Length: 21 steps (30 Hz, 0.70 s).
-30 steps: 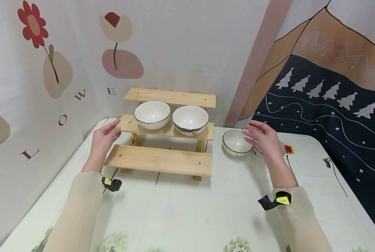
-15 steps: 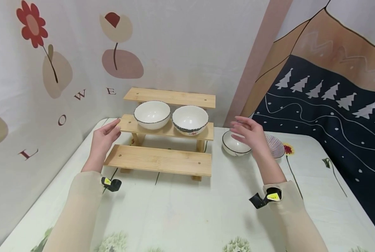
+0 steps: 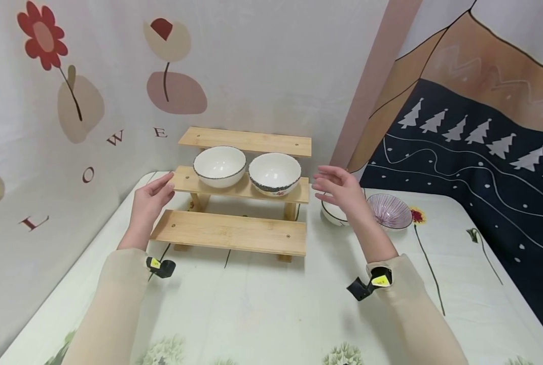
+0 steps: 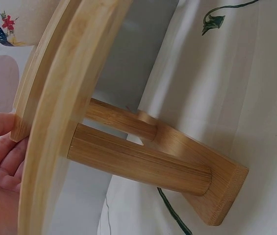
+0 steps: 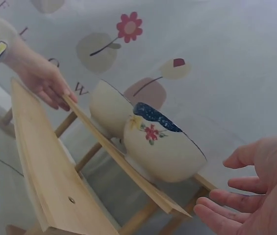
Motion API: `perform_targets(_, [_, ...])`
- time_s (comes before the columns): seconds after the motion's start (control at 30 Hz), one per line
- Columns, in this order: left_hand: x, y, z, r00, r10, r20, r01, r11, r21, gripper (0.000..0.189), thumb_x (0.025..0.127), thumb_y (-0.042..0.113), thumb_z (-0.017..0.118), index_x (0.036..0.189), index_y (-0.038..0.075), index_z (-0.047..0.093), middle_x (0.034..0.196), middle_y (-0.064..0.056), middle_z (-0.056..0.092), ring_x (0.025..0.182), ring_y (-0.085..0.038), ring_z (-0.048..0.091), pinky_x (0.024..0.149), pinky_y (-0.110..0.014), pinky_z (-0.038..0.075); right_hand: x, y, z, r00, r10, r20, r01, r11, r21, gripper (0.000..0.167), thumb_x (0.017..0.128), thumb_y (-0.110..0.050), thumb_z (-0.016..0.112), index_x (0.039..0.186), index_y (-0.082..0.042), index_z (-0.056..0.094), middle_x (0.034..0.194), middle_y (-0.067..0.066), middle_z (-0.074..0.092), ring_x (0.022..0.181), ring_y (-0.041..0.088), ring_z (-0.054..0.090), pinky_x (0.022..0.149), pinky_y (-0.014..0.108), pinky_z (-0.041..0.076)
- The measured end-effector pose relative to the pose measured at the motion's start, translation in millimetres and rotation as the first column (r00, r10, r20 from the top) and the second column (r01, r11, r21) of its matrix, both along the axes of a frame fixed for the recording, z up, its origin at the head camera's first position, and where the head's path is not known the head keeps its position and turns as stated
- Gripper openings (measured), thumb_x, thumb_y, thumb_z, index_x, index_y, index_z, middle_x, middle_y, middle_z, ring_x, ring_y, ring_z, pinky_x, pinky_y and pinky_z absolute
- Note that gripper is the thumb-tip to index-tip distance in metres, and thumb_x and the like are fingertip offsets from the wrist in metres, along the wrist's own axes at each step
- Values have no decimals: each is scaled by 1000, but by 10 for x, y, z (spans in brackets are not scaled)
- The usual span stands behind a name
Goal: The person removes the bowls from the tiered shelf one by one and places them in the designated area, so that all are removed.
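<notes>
A three-step wooden shelf (image 3: 230,233) stands on the table. Its middle board carries a white bowl (image 3: 219,166) on the left and a white bowl with a dark blue patch and flowers (image 5: 163,142) on the right. My left hand (image 3: 152,203) pinches the left end of that middle board, fingertips at its edge (image 4: 1,125). My right hand (image 3: 341,192) is in the air right of the shelf, fingers spread and holding nothing. It partly hides a dark-rimmed white bowl (image 3: 332,214) behind it.
A purple-striped bowl (image 3: 391,211) sits on the table right of the dark-rimmed one. The shelf's top board (image 3: 246,141) is near the printed backdrop (image 3: 262,61). A floral cloth (image 3: 262,309) covers the table.
My right hand has moved left, from above the two table bowls toward the shelf's right end, uncovering the purple-striped bowl. The left hand has stayed at the shelf.
</notes>
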<state>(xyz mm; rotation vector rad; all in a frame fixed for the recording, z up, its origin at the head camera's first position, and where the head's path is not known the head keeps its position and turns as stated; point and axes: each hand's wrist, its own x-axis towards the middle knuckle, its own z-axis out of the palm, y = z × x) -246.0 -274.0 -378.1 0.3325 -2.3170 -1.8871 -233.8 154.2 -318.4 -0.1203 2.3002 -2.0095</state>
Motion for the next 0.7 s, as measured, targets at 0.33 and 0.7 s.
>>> perform_targets(0.33, [-2, 10, -3, 1000, -2, 5, 2, 997, -77, 52, 104, 34, 51, 152, 17, 42, 160, -9, 36, 142, -18, 47, 108, -16, 48, -2, -167, 4, 999, 33, -7, -33, 999, -3, 46, 102, -12, 55, 146, -2, 44, 143, 21, 55, 123, 38, 61, 101, 39, 59])
perform_targets(0.7, [6, 8, 2, 1000, 0, 2, 0, 999, -49, 52, 103, 31, 52, 152, 16, 42, 161, -10, 35, 143, -18, 45, 109, -17, 47, -8, -285, -1, 998, 60, 14, -60, 998, -24, 51, 101, -12, 57, 149, -5, 42, 145, 19, 53, 122, 33, 61, 97, 36, 61])
